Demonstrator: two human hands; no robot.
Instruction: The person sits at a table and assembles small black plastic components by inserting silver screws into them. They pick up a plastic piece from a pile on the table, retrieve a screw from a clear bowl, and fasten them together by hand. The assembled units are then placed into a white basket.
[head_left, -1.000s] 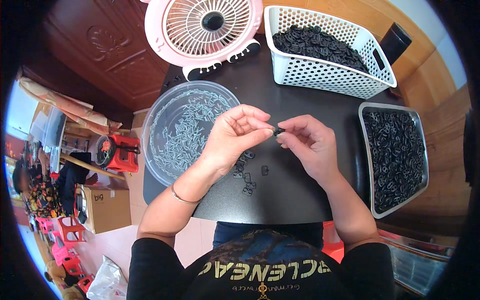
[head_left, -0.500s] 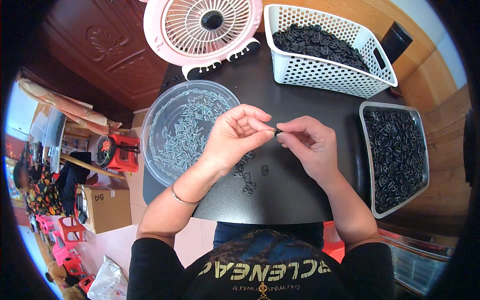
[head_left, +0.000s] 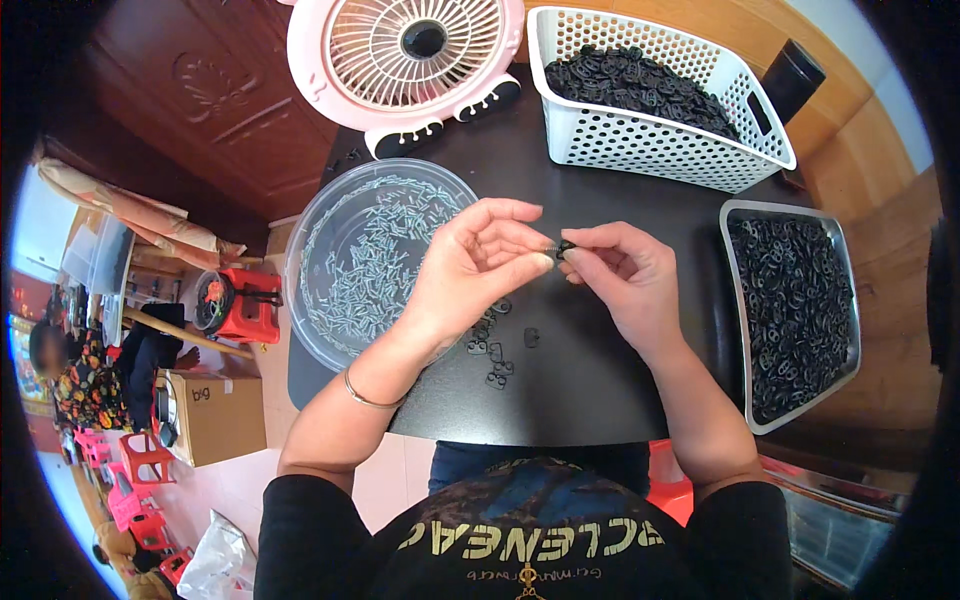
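Note:
Above the middle of the dark table, my left hand (head_left: 470, 260) pinches a small screw (head_left: 551, 250) between thumb and index finger, its other fingers loosely curled. My right hand (head_left: 632, 285) is closed on a small black plastic clip (head_left: 567, 245). The screw and the clip meet between my fingertips; whether the screw sits inside the clip's hole I cannot tell. Under my left wrist lie several loose black clips (head_left: 497, 365), with a single clip (head_left: 531, 338) a little to their right. A clear round tub (head_left: 292, 270) of silvery screws stands left of my left hand.
A pink fan (head_left: 308, 60) stands at the back left. At the back right is a white perforated basket (head_left: 640, 168) heaped with black clips. A metal tray (head_left: 738, 330) of black clips lies at the right edge. Far left, a person (head_left: 85, 370) sits near a cardboard box (head_left: 225, 415).
My right hand has shifted slightly right and turned a little. The screw and black clip now show more plainly between my fingertips. My left hand has hardly moved.

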